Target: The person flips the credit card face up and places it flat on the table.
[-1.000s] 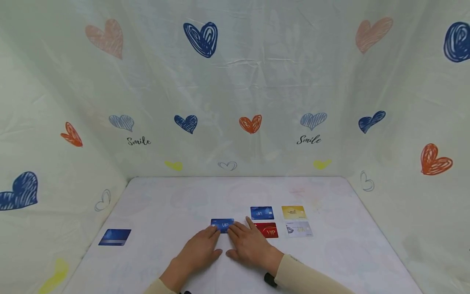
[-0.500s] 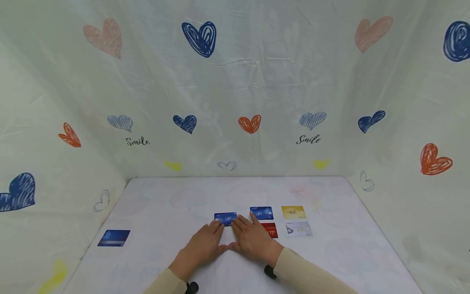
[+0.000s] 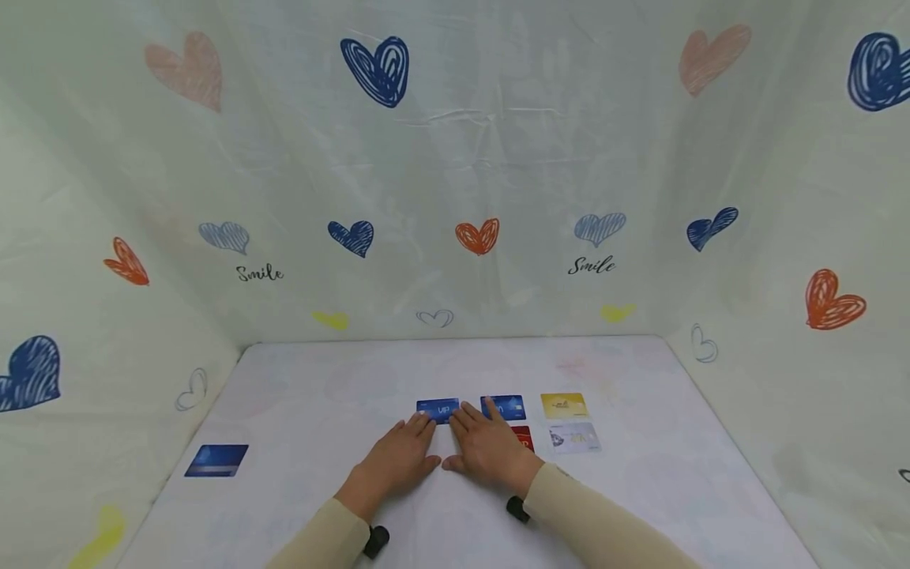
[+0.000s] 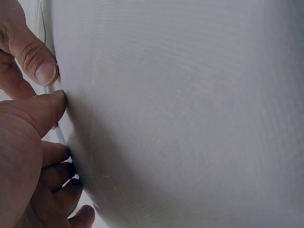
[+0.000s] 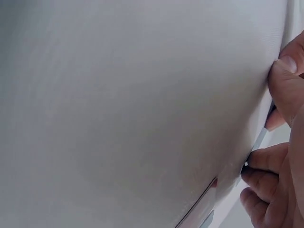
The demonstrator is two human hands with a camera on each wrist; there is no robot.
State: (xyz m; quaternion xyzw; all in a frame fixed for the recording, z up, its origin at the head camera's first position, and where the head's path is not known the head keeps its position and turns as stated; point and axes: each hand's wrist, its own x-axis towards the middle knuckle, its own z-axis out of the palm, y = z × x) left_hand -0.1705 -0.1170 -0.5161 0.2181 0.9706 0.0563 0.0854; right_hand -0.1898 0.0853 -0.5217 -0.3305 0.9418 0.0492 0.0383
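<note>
A blue VIP card [image 3: 438, 405] lies flat on the white table in the head view, its near corners covered by fingertips. My left hand [image 3: 398, 457] touches its near left corner with outstretched fingers. At the near right corner rest the fingertips of my right hand [image 3: 489, 450]. This hand also overlaps a second blue card [image 3: 512, 407] and hides much of a red card [image 3: 524, 436]. Both thumbs point inward at each other, close together. The wrist views show the left hand [image 4: 28, 156] and right hand [image 5: 280, 175] low against the white surface.
To the right, a gold card [image 3: 564, 405] lies behind a silver card [image 3: 574, 437]. Another blue card [image 3: 216, 460] with a pale stripe lies near the table's left edge. A white curtain [image 3: 526, 174] printed with hearts surrounds the table [image 3: 341, 379].
Both hands have slid the blue VIP card away from the body and slightly right, level with the second blue card. The right hand now covers more of the red card.
</note>
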